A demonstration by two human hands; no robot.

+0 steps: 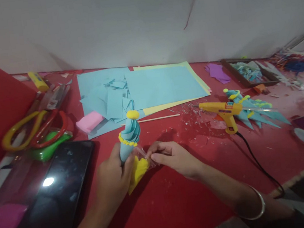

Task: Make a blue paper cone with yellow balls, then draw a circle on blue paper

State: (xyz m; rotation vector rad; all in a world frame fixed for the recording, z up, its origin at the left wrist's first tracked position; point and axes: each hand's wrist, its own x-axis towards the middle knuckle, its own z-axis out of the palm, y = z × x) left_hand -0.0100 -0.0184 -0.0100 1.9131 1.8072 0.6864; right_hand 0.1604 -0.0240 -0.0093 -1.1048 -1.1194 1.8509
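Note:
My left hand [111,176] is closed around a light blue paper cone [126,151]. Twisted blue paper rises from the cone's mouth, with a row of small yellow balls round the rim and a larger yellow ball [133,114] on top. Under and beside that hand is a lump of yellow clay [140,169] in a clear plastic wrapper [150,160]. With thumb and fingers together, my right hand [172,158] pinches the wrapper's edge. Whether the left fingers also grip the clay packet is hidden.
A yellow glue gun [222,111] lies right, near finished blue paper cones [256,110]. Blue sheets [162,86], a thin stick [158,118] and a pink clay pack [89,122] lie ahead. Left are scissors [40,126] and a dark tablet [58,191]. A tray [235,74] stands back right.

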